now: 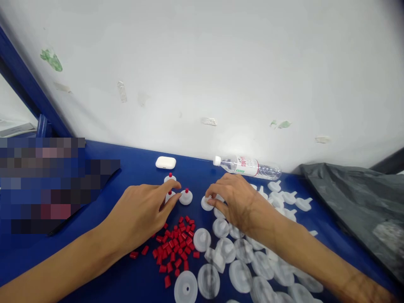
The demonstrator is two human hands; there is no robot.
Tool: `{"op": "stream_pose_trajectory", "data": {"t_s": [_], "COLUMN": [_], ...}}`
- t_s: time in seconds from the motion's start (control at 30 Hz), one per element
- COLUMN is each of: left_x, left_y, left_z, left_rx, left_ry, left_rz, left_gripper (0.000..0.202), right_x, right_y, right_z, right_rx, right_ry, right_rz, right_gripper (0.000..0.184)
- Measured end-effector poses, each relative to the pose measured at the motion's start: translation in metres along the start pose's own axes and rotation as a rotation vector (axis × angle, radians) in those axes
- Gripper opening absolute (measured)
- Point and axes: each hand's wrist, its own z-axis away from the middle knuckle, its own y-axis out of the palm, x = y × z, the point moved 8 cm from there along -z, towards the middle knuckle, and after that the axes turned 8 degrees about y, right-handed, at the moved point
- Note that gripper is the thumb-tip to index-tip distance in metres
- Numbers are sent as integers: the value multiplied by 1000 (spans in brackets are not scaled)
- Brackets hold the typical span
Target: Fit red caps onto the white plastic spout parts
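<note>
White pieces [205, 205] partly behind both hands [235, 201]

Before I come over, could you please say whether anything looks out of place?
The capped plastic bottle lies on its side near the white wall, though bottles usually stand; no spill shows.

left hand [145, 205]: part-hides white cap [171, 196] | dark bag [350, 202]: edge-cut | pixelated patch [41, 185]: unclear
</note>
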Motion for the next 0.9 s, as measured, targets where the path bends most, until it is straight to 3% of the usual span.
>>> {"op": "stream_pose_trajectory", "data": {"t_s": [0.1, 0.2, 0.33, 0.57, 0.9], "left_x": [-13, -27, -25, -16, -20], "left_y": [-1, 2, 10, 26, 24], "left_z": [-1, 1, 5, 6, 5], "left_rx": [56, 193, 317, 358, 360], "left_ry": [111, 240, 294, 315, 312], "left_rz": [68, 121, 115, 88, 7], "left_gripper": [23, 22, 20, 11, 15], "right_x": [5, 11, 20, 25, 20], "right_y": [-7, -16, -17, -14, -5], "right_z": [1, 6, 10, 11, 15], "right_rx": [-16, -36, 3, 22, -55], "right_ry": [21, 48, 42, -19, -158], "right_rz": [-29, -65, -88, -108, -84], "right_gripper": [6, 6, 8, 3, 32]}}
